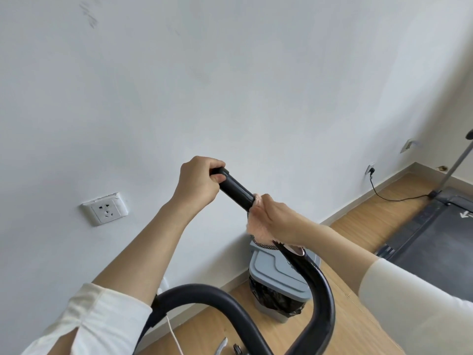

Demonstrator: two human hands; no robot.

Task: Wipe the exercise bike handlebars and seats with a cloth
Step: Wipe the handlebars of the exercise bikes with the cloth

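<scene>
Now our left hand (197,183) grips handlebar (235,189) end, right hand (275,219) wraps cloth (256,221) round it; seats prob. still undone.

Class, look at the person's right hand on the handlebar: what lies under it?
Under the right hand a fluffy pink cloth wraps the black handlebar. The bar section beneath the cloth is covered, so its surface cannot be seen.

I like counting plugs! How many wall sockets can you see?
3: a white socket left of the left hand, one by the right corner with a black cord plugged in, and one beyond. Others may be hidden.
</scene>
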